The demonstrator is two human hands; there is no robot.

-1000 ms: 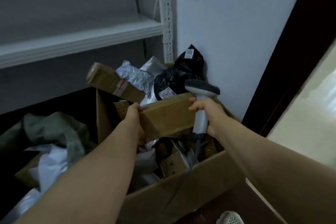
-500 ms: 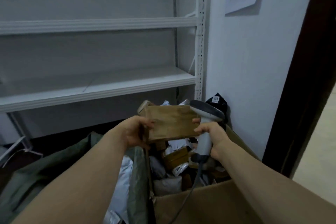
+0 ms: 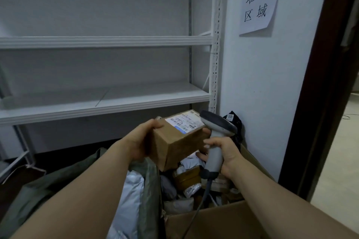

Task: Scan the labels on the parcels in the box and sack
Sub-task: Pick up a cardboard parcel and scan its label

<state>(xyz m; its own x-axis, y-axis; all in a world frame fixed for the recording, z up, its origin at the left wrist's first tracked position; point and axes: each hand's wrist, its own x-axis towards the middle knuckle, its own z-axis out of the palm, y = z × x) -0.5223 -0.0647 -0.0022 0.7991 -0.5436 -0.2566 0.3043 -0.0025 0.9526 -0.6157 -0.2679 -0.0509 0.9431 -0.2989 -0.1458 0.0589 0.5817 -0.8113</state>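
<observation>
My left hand (image 3: 138, 141) grips the left end of a brown cardboard parcel (image 3: 174, 143), held up above the box. A white shipping label (image 3: 183, 123) faces up on its top. My right hand (image 3: 223, 153) holds a grey corded barcode scanner (image 3: 215, 137) by the handle, and its fingertips touch the parcel's right side. The scanner head sits just right of the label. Below lies the open cardboard box (image 3: 223, 221) filled with several parcels and mailer bags. A green sack (image 3: 48, 190) with pale bags in it lies at the left.
White metal shelves (image 3: 104, 101) stand behind the box and sack. A black bag with a white tag (image 3: 232, 120) leans on the white wall at the box's far corner. A paper sign (image 3: 258, 0) hangs on the wall. A dark door frame (image 3: 318, 83) is at the right.
The parcel has been lifted and turned, so its white label now faces up. Both hands rose with it, and the view tilted up toward the shelves.
</observation>
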